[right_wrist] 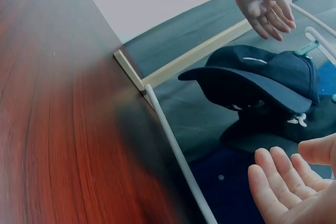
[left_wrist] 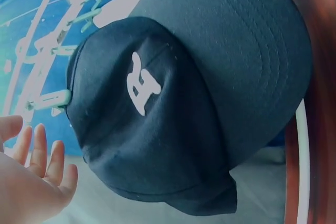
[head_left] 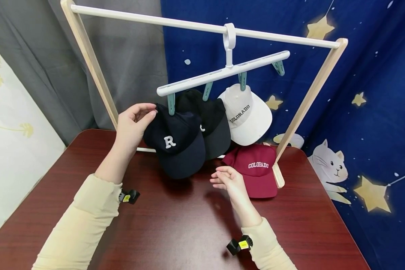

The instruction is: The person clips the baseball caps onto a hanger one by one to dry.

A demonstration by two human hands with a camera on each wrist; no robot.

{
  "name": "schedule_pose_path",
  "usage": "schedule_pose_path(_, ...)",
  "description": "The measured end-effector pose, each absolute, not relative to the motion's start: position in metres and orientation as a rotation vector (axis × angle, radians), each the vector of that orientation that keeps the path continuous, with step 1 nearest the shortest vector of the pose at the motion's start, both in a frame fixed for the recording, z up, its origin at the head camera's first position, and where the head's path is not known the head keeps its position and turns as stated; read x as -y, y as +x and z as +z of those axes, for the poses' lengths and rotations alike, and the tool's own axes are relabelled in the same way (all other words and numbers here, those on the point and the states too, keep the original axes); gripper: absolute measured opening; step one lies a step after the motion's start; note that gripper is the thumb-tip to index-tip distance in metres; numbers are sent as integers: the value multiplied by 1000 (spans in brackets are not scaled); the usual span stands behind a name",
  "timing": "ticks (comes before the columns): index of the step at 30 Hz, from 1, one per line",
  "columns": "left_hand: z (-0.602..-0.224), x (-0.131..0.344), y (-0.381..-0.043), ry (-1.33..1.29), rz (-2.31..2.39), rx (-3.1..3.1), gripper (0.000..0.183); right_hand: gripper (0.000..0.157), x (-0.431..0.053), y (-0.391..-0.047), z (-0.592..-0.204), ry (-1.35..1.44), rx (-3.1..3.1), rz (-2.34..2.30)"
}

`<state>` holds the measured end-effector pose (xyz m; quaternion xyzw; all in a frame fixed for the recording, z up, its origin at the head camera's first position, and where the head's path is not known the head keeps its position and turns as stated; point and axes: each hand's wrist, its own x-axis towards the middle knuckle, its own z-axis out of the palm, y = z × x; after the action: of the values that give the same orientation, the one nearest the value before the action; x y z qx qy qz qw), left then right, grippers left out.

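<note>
A navy cap (head_left: 180, 150) with a white R hangs by a green clip (head_left: 171, 104) at the left end of a white hanger (head_left: 222, 73). Just left of its crown is my left hand (head_left: 132, 123); the left wrist view shows the fingers loosely bent, apart from the cap (left_wrist: 152, 145). Behind the navy cap hangs a black cap (head_left: 217, 138), partly covered. Further right, a white COLORADO cap (head_left: 246, 112) hangs from another clip. My right hand (head_left: 231, 183), fingers relaxed and holding nothing, is over the table in front of a maroon COLORADO cap (head_left: 260, 180).
The hanger hooks over the white rod (head_left: 189, 24) of a rack with wooden side posts (head_left: 310, 97). A clip (head_left: 278, 68) at the hanger's right end holds nothing. The rack stands on a dark red table (head_left: 155, 232), before grey and blue curtains (head_left: 374, 45).
</note>
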<state>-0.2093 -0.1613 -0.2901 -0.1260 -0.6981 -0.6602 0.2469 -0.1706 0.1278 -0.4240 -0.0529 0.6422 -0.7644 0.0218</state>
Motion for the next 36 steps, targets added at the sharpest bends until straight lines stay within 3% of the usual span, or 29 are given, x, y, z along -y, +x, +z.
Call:
schedule_pose_path(21,-308,114,-177,-572,-1971,1900,21,22,-185,-164,-415,-16,-2166,-2332)
schedule_pose_path(31,-314,90,-166,-627,-2017,1971,19,12,-212,-161,-410,-50,-2196,-2385)
schedule_pose_path(36,-322,73,-161,-676,-2047,2022,15,16,-227,-159,-408,4,-2262,-2381)
